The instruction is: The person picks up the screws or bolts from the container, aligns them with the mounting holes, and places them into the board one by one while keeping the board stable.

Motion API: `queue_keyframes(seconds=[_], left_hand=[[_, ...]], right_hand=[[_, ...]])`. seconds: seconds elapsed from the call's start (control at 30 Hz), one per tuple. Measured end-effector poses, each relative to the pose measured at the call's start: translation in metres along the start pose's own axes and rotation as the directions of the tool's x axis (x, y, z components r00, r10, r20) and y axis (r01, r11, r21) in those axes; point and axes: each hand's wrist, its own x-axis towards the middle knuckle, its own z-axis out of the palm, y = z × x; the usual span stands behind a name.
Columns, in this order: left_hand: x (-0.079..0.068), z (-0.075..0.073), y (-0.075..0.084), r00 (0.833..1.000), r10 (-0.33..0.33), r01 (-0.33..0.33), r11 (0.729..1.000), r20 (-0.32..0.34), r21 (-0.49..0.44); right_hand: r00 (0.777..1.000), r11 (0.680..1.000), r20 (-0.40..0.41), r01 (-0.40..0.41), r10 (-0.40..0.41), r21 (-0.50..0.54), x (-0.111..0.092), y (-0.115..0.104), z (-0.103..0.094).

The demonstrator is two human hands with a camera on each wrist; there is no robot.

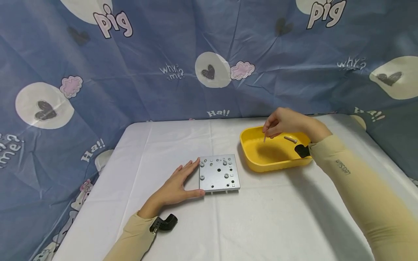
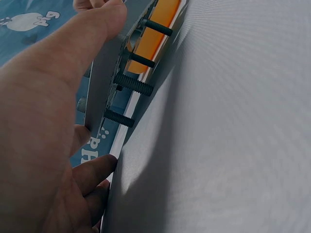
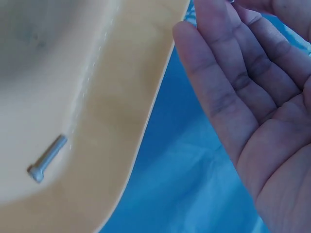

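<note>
A square silver metal plate (image 1: 210, 181) stands raised on the table, with several socket-head bolts set in its holes. In the left wrist view, threaded bolt shanks (image 2: 133, 83) stick out from its underside. My left hand (image 1: 176, 187) lies at the plate's left side, fingers extended, with thumb and index touching its left corners. Over a yellow tray (image 1: 258, 167), my right hand (image 1: 285, 121) pinches a thin silver bolt (image 1: 264, 139) between thumb and fingertips, shank downward; the fingers hide its head. Another bolt (image 1: 290, 139) lies on the tray's floor, also visible in the right wrist view.
The tray, with its raised rim, stands right of the plate near the table's far edge. White cloth (image 1: 261, 221) covers the table. A blue printed curtain (image 1: 156, 94) hangs behind. Dark straps with wrist cameras (image 1: 168, 222) are on both wrists.
</note>
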Motion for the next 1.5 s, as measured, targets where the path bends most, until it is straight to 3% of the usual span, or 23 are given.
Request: queue_keyframes(seconds=[0.17, 0.4, 0.63, 1.1, 1.5], left_hand=[[-0.001, 0.001, -0.002, 1.000, 0.007, -0.007, 1.000, -0.008, -0.011], [-0.005, 0.001, -0.001, 1.000, 0.001, -0.001, 1.000, -0.002, -0.005], [-0.003, 0.001, 0.000, 1.000, -0.009, 0.009, 1.000, 0.005, 0.002], [-0.002, -0.003, 0.002, 1.000, -0.026, 0.026, 1.000, 0.001, -0.015], [-0.001, -0.001, 0.002, 1.000, -0.016, 0.016, 1.000, 0.004, -0.013]], right_hand=[[0.999, 0.999, 0.001, 0.038, -0.038, 0.019, -0.002, -0.009, 0.012], [0.986, 0.985, 0.066, 0.147, -0.153, 0.095, 0.003, -0.027, 0.034], [0.972, 0.975, 0.082, 0.218, -0.222, 0.051, 0.013, -0.041, 0.051], [0.948, 0.964, 0.202, 0.262, -0.246, -0.054, 0.027, -0.067, 0.087], [0.952, 0.973, 0.240, 0.215, -0.190, -0.083, 0.030, -0.077, 0.094]])
